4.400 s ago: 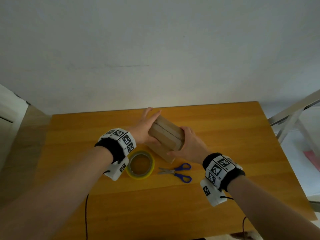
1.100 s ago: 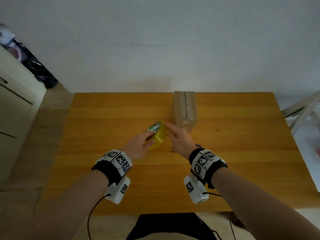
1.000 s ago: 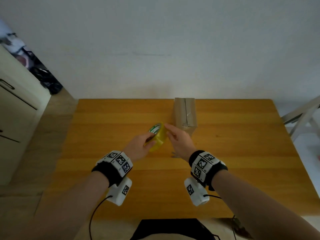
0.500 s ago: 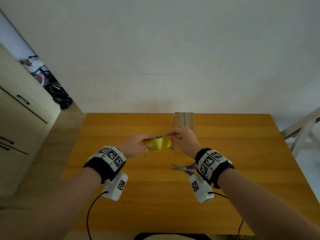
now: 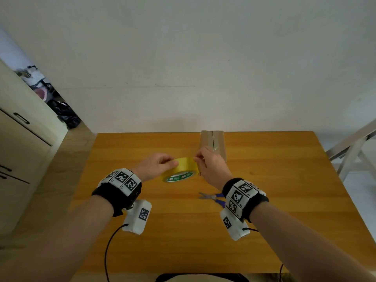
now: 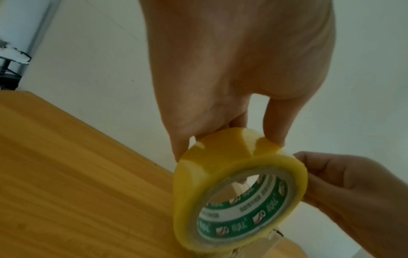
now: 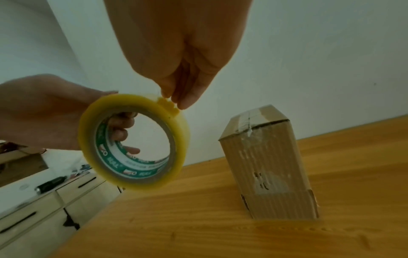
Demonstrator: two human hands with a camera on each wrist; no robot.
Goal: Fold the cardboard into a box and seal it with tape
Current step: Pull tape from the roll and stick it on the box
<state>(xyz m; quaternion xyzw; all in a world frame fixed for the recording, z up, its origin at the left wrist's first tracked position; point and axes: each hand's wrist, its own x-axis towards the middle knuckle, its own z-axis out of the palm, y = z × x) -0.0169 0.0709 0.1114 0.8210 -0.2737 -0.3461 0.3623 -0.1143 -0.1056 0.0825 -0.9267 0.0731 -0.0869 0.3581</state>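
Observation:
A yellow tape roll (image 5: 180,169) with a green-and-white core hangs above the wooden table (image 5: 183,231). My left hand (image 5: 157,163) grips its rim (image 6: 229,157) with thumb and fingers. My right hand (image 5: 205,161) pinches the loose tape end (image 7: 167,103) at the top right of the roll (image 7: 132,143). The folded cardboard box (image 5: 215,142) stands upright at the table's far edge behind my right hand; in the right wrist view the box (image 7: 267,167) shows old tape along its top seam.
Blue-handled scissors (image 5: 213,197) lie on the table under my right wrist. A cream cabinet (image 5: 18,151) stands to the left, and a metal chair frame (image 5: 350,147) to the right. A white wall rises straight behind the table.
Both hands have raised the roll and turned it flatter. The right fingers now pinch at its top right edge. The head view has tipped upward; the box has not moved.

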